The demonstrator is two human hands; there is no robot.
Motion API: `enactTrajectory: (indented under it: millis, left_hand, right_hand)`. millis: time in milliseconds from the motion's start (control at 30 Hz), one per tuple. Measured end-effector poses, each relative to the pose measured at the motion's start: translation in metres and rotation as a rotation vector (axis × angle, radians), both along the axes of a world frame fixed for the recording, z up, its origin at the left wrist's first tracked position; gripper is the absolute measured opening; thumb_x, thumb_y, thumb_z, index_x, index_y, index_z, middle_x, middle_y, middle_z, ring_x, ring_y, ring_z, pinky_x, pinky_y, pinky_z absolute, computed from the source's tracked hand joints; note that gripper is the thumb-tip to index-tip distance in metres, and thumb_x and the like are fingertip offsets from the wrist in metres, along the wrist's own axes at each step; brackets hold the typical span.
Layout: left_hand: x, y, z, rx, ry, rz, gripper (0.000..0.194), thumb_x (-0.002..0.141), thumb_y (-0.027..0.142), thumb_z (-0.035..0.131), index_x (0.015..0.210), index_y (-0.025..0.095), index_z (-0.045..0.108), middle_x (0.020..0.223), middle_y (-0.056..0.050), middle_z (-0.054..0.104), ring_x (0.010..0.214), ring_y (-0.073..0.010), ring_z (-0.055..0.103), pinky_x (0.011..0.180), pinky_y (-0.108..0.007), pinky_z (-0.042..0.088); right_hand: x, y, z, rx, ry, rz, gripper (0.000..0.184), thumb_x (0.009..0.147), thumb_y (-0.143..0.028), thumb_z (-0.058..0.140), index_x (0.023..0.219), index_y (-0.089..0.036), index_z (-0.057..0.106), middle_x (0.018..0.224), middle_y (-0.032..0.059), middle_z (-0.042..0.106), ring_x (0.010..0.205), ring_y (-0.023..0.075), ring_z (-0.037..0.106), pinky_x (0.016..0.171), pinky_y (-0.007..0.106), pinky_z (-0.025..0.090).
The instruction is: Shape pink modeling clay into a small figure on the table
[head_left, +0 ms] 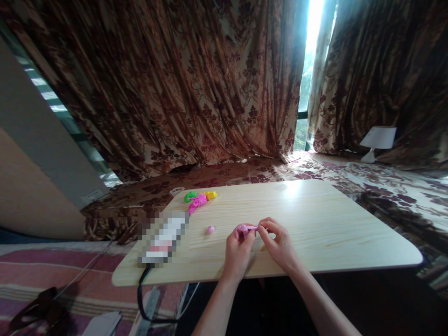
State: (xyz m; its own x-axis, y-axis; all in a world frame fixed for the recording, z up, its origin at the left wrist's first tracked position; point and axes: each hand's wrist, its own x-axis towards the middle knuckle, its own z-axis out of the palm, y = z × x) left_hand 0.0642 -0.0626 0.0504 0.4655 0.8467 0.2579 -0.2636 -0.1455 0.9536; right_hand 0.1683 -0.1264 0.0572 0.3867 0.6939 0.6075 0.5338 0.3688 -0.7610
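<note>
Above the front half of the table, my left hand [238, 247] is closed around a soft-looking pink piece [242, 229], light pink with a rounded bulge. A thin end of it stretches right to my right hand [276, 240], whose thumb and forefinger pinch its tip. I cannot make out whether the piece is clay or something else. Left of my hands, apart from them, a small pale pink ball [210, 230] rests on the tabletop. The parts of the pink piece inside my left hand are hidden by the fingers.
The light wooden table [315, 219] has rounded corners. At its back left lie green [190, 197], magenta [198, 201] and yellow [211, 195] items. A pixelated object [163, 238] with a black strap [140, 294] lies at the left edge. A white lamp [378, 138] stands beyond.
</note>
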Motion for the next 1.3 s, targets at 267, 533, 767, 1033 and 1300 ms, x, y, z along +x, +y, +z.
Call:
enactTrajectory:
  millis: [267,533,767,1033,1300]
  left_hand:
    - [0.0008,0.0011,-0.0049,0.001,0.015,0.018,0.015,0.080,0.030,0.058,0.078,0.016,0.062,0.066,0.003,0.057,0.054,-0.0074,0.045,0.053,-0.018,0.037]
    - [-0.0012,-0.0010,0.0000,-0.011,0.028,-0.010,0.014,0.077,0.028,0.060,0.078,0.015,0.064,0.067,0.001,0.058,0.056,-0.0082,0.047,0.055,-0.019,0.038]
    - [0.0005,-0.0009,-0.0005,-0.046,0.045,-0.012,0.017,0.073,0.031,0.064,0.081,0.015,0.065,0.063,0.001,0.059,0.051,-0.0084,0.047,0.052,-0.019,0.039]
    - [0.0008,-0.0001,-0.0020,-0.053,0.048,0.016,0.016,0.073,0.031,0.064,0.076,0.016,0.065,0.057,0.003,0.057,0.048,-0.0080,0.047,0.054,-0.020,0.040]
    - [0.0014,-0.0011,-0.0010,-0.052,0.066,0.015,0.015,0.073,0.029,0.064,0.077,0.015,0.066,0.053,0.004,0.056,0.046,-0.0074,0.045,0.051,-0.020,0.039]
  right_hand:
    - [0.0014,-0.0004,-0.0010,0.010,0.018,-0.027,0.012,0.085,-0.014,0.050,0.082,-0.019,0.060,0.081,0.0017,0.058,0.078,0.0158,0.056,0.066,0.027,0.044]
    - [0.0010,0.0012,-0.0009,0.020,0.005,-0.014,0.016,0.083,-0.014,0.053,0.069,-0.019,0.058,0.076,0.0007,0.057,0.075,0.0151,0.056,0.064,0.027,0.044]
    - [0.0012,0.0003,0.0005,0.034,0.004,-0.011,0.016,0.085,-0.014,0.051,0.073,-0.019,0.060,0.077,0.0014,0.058,0.074,0.0150,0.056,0.064,0.027,0.045]
    - [0.0003,0.0003,0.0001,0.042,-0.005,-0.013,0.013,0.083,-0.014,0.053,0.076,-0.019,0.062,0.079,0.0021,0.059,0.076,0.0159,0.057,0.064,0.027,0.046]
    - [0.0000,0.0006,0.0005,0.049,-0.007,-0.011,0.014,0.083,-0.014,0.053,0.074,-0.019,0.061,0.077,0.0015,0.058,0.073,0.0147,0.056,0.063,0.026,0.047]
